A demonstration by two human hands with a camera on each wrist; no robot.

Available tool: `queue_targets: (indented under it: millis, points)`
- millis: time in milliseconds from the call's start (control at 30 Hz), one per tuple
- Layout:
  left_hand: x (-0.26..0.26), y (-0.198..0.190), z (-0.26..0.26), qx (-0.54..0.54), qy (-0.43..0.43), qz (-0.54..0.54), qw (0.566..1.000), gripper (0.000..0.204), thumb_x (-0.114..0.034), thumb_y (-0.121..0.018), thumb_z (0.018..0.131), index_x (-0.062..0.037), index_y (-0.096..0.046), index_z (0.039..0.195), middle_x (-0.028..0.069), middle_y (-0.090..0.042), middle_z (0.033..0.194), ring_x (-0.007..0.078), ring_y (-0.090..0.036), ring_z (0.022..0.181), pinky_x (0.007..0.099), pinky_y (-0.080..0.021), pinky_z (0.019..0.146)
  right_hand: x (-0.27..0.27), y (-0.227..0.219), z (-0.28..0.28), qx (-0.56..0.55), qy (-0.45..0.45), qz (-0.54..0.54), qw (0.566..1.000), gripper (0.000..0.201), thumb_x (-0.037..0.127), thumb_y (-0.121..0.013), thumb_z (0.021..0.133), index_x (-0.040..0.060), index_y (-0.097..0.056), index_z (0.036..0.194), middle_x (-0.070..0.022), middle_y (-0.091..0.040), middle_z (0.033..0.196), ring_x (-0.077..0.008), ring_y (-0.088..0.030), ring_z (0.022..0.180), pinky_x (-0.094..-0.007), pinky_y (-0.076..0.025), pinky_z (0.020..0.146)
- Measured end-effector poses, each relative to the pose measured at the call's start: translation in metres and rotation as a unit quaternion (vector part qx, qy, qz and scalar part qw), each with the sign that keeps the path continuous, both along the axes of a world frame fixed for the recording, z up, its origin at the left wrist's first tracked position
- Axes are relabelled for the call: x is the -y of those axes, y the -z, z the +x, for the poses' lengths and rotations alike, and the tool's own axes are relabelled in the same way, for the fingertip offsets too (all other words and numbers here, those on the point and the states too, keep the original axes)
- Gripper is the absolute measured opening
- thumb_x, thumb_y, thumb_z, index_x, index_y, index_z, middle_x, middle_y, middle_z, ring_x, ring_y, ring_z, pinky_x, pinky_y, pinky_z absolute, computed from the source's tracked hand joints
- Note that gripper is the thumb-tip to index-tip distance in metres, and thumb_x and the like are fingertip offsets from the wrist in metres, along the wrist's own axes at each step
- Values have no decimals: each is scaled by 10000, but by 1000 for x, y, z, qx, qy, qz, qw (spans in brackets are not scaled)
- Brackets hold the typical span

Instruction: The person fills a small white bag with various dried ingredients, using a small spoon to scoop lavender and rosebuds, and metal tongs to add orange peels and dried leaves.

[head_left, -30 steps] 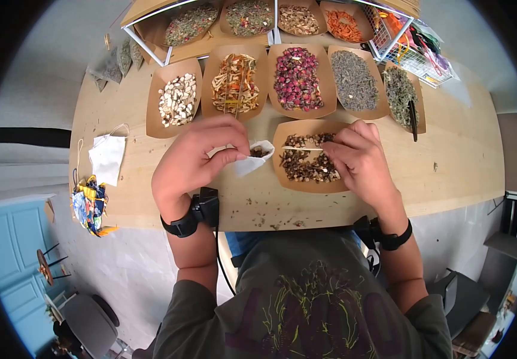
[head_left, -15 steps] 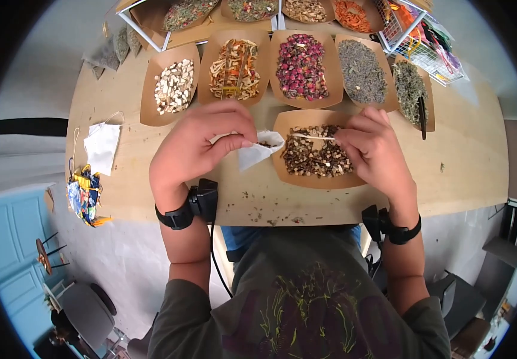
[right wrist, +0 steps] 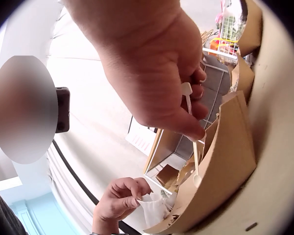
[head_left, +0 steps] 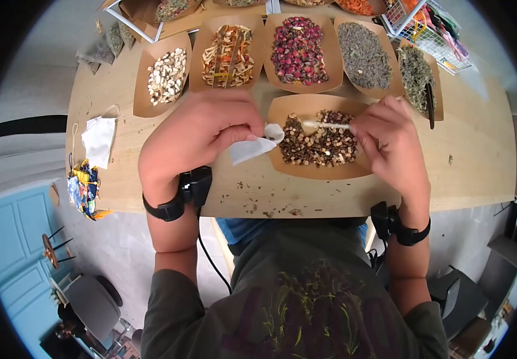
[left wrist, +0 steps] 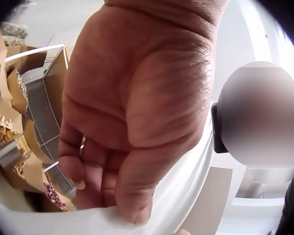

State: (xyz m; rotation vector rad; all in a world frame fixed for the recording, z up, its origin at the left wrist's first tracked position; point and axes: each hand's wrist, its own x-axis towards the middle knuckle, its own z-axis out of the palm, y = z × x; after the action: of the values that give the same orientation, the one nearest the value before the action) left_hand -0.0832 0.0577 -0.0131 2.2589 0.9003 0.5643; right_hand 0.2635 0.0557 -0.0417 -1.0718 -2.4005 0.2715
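My left hand [head_left: 201, 128] pinches the edge of a small white drawstring-style pouch [head_left: 249, 151], its mouth facing the tray and some dark bits showing inside. The pouch's mouth overlaps the left rim of a brown cardboard tray [head_left: 324, 173] with chopped brown dried herbs [head_left: 324, 146] in it. Between thumb and fingers, my right hand [head_left: 395, 140] holds a slim white spoon [right wrist: 196, 164] by its handle. The spoon's bowl points left over the herbs, blurred in the head view. In the left wrist view, white cloth [left wrist: 93, 223] lies under the left thumb.
Behind stand trays of pale slices [head_left: 167, 75], orange-brown strips with tongs [head_left: 227, 57], rosebuds [head_left: 299, 51], grey-purple buds [head_left: 365, 54] and green leaves [head_left: 414, 75]. White pouches [head_left: 98, 140] and patterned cloth [head_left: 85, 185] lie left. Crumbs [head_left: 267, 209] dot the table's front edge.
My right hand has shifted right with the spoon, toward the tray's right side. The left hand keeps hold of the pouch, whose mouth now overlaps the tray's rim. The head view has shifted slightly.
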Motion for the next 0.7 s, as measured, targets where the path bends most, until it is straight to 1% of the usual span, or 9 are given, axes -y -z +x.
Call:
queue_targets:
  millis: [33, 67, 133, 300, 400, 467, 500, 567, 700]
  points:
    - [0, 3, 2, 11, 2, 1, 1000, 64, -10, -767, 945, 1, -732, 998, 119, -682, 987, 304, -693, 899, 387, -545, 789, 0, 1, -3, 1, 22, 37, 999, 154, -14, -795, 761, 34, -775, 906, -66, -647, 863, -302, -598, 936, -427, -469, 873]
    - [-2, 5, 4, 24, 5, 4, 1000, 67, -15, -769, 944, -3, -737, 1002, 116, -687, 994, 304, -696, 898, 390, -546, 787, -1, 2, -9, 1, 26, 35, 999, 154, -14, -795, 761, 34, -775, 906, -66, -647, 863, -302, -598, 936, -427, -469, 873]
    - [-1, 5, 5, 31, 4, 8, 999, 75, -16, -774, 941, -6, -744, 1009, 111, -692, 1002, 302, -699, 896, 392, -547, 787, -4, 5, -22, -30, -25, 41, 998, 222, -35, -808, 760, 32, -784, 970, -65, -652, 890, -301, -590, 911, -441, -458, 860]
    - [1, 12, 3, 57, -5, 12, 998, 97, -31, -791, 935, -19, -764, 1027, 98, -702, 1020, 299, -703, 891, 396, -550, 781, -1, -3, -11, 11, -45, -15, 999, 225, -35, -803, 753, 31, -783, 967, -61, -656, 905, -309, -591, 927, -447, -454, 873]
    - [2, 17, 4, 46, -10, 19, 999, 101, -43, -798, 934, -26, -766, 1029, 97, -702, 1015, 304, -703, 887, 393, -551, 767, 3, -9, 2, 16, -42, -43, 998, 204, -32, -800, 778, 28, -786, 972, -63, -658, 895, -307, -586, 923, -441, -450, 867]
    - [1, 21, 3, 41, -5, 46, 998, 102, -50, -797, 939, -31, -765, 1035, 95, -701, 1007, 309, -700, 872, 394, -547, 743, 7, -11, 5, 26, 12, -22, 999, 179, -24, -800, 816, 23, -788, 988, -73, -656, 866, -307, -581, 906, -437, -447, 854]
    - [0, 23, 3, 43, -7, 46, 998, 102, -50, -797, 939, -31, -765, 1035, 95, -701, 1007, 309, -700, 872, 394, -547, 743, 10, -11, 6, 28, 11, -22, 999, 179, -24, -800, 816, 23, -788, 988, -73, -656, 866, -307, -581, 906, -437, -447, 854]
    - [-1, 25, 3, 47, -3, 53, 998, 105, -47, -794, 943, -32, -758, 1040, 92, -697, 996, 308, -698, 869, 399, -544, 737, 13, -7, 5, 38, 46, -26, 998, 159, -14, -801, 846, 12, -785, 1002, -87, -656, 845, -309, -576, 883, -440, -444, 843]
    - [-3, 27, 3, 51, -3, 47, 998, 97, -46, -787, 949, -33, -751, 1038, 91, -692, 987, 307, -696, 881, 402, -544, 744, 16, -4, 5, 51, 23, -41, 998, 166, -20, -794, 846, 2, -779, 1010, -100, -658, 827, -313, -574, 855, -438, -441, 840]
